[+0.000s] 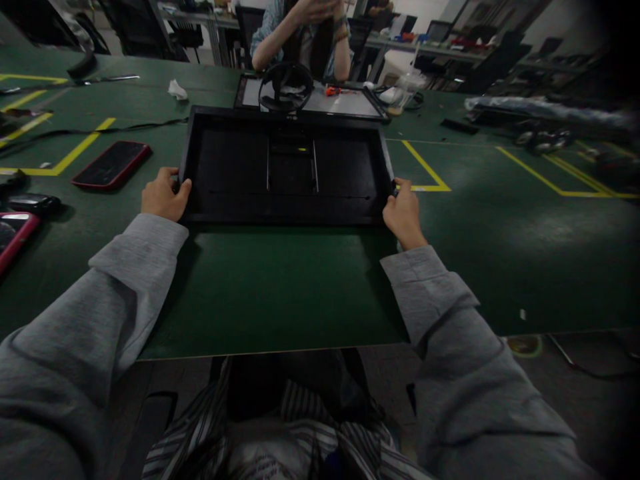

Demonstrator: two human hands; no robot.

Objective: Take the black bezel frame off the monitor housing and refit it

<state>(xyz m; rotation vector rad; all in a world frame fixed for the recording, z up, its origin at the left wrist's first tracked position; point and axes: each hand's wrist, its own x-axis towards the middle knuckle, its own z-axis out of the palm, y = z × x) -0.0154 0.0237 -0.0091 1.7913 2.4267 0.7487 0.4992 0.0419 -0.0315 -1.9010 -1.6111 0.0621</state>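
A wide black rectangular tray-like frame [230, 160] with raised edges is in front of me, over the green table. Two thin rails and a small yellow mark show near the middle of its inside. My left hand [165, 195] grips its left side, thumb on the near edge. On the opposite side, my right hand [404, 212] is closed around the right edge. The fingers beneath the frame are hidden on both sides. Whether its underside rests on the table, I cannot tell.
Beyond the frame stand a round black ring-shaped object [286, 87] and a light panel [345, 101]. A person [300, 33] sits across the table [290, 287]. A red-cased phone [113, 164] lies at left, a plastic cup [403, 90] at back right, plastic-wrapped parts [545, 110] farther right.
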